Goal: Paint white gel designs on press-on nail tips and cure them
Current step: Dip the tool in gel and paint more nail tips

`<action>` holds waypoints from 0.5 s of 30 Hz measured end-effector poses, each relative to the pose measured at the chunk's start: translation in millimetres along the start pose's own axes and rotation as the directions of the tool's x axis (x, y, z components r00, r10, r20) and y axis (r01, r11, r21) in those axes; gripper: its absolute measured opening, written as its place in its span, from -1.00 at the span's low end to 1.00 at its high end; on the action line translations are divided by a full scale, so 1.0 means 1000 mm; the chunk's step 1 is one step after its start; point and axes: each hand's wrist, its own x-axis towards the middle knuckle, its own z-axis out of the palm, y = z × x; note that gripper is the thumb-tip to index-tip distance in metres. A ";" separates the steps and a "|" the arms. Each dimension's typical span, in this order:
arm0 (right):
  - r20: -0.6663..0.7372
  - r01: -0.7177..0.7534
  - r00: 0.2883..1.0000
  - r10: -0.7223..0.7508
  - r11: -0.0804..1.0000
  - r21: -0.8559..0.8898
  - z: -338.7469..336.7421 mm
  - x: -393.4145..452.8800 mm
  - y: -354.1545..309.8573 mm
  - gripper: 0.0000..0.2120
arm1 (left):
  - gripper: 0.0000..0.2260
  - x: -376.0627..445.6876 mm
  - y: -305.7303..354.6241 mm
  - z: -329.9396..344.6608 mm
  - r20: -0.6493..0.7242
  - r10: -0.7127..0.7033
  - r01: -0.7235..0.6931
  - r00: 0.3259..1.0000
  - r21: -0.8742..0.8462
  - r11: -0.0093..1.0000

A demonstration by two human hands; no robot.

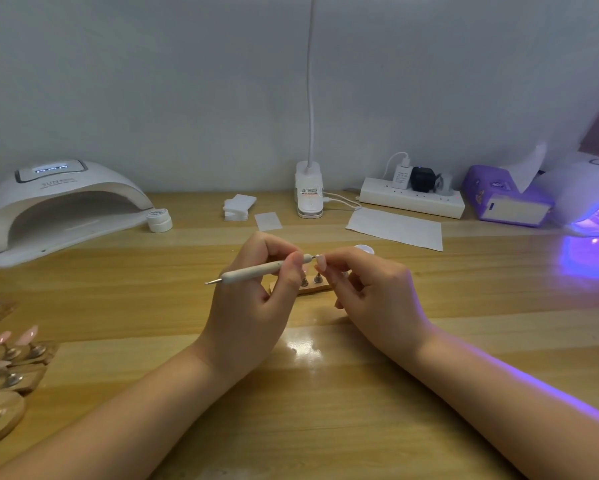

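Observation:
My left hand [256, 292] grips a white dotting pen [253, 270], its metal tip pointing right. That tip meets a pale pink nail tip [321, 261] pinched by my right hand [367, 289]. Below the hands a small wooden holder [317, 289] with metal studs lies on the table, partly hidden. An open white gel pot [364, 250] peeks out behind my right hand. A white curing lamp [59, 209] stands at the back left, dark inside. Another lamp [589, 199] at the far right glows violet.
Wooden stands with pink nail tips [14, 358] crowd the left edge. A closed white jar [159, 220] sits by the left lamp. Cotton pads [237, 206], a desk lamp base [309, 192], a paper sheet [395, 228], a power strip [412, 197] and a purple tissue box [505, 199] line the back.

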 end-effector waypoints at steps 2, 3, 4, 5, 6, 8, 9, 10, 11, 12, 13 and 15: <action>0.001 -0.005 1.000 0.005 1.000 0.000 0.000 0.000 0.000 -0.92 | -0.84 0.000 0.000 0.000 0.000 -0.005 0.005 1.000 -0.001 1.000; 0.001 -0.008 1.000 0.008 1.000 0.001 0.000 0.000 0.000 -0.92 | -0.84 0.000 0.001 0.000 0.002 -0.006 0.006 1.000 -0.001 1.000; 0.001 -0.009 1.000 0.009 1.000 0.000 0.000 0.000 0.000 -0.92 | -0.83 0.000 0.001 0.000 0.004 -0.005 0.005 1.000 -0.001 1.000; 0.001 -0.007 1.000 0.007 1.000 -0.002 0.000 0.000 0.000 -0.92 | -0.84 -0.001 0.001 0.000 0.006 -0.005 0.005 1.000 0.000 1.000; 0.003 -0.006 1.000 0.006 1.000 -0.003 0.000 0.000 0.000 -0.92 | -0.84 -0.001 0.001 0.000 0.008 -0.006 0.006 1.000 0.001 1.000; 0.007 -0.004 1.000 0.004 1.000 -0.005 0.000 0.000 0.000 -0.92 | -0.83 -0.001 0.001 0.000 0.013 -0.011 0.011 1.000 0.000 1.000; 0.010 -0.001 1.000 0.001 1.000 -0.005 0.000 0.001 0.000 -0.92 | -0.83 -0.001 0.001 0.000 0.016 -0.011 0.011 1.000 0.003 1.000; 0.011 0.003 1.000 -0.003 1.000 -0.005 0.000 0.000 0.000 -0.92 | -0.85 -0.001 0.001 0.000 0.018 -0.012 0.012 1.000 0.007 1.000; 0.012 0.005 1.000 -0.005 1.000 -0.004 0.000 0.000 0.000 -0.91 | -0.87 -0.001 0.001 0.000 0.019 -0.013 0.013 1.000 0.009 1.000; 0.012 0.005 1.000 -0.005 1.000 -0.002 0.000 0.000 0.000 -0.91 | -0.89 -0.001 0.001 0.000 0.019 -0.013 0.013 1.000 0.011 1.000; 0.013 0.005 1.000 -0.005 1.000 0.001 0.000 0.000 0.000 -0.91 | -0.89 -0.001 0.001 0.000 0.018 -0.010 0.010 1.000 0.012 1.000; 0.017 0.002 1.000 -0.002 1.000 0.001 0.000 0.000 0.001 -0.91 | -0.85 -0.001 0.002 0.000 0.016 -0.003 0.003 1.000 0.011 1.000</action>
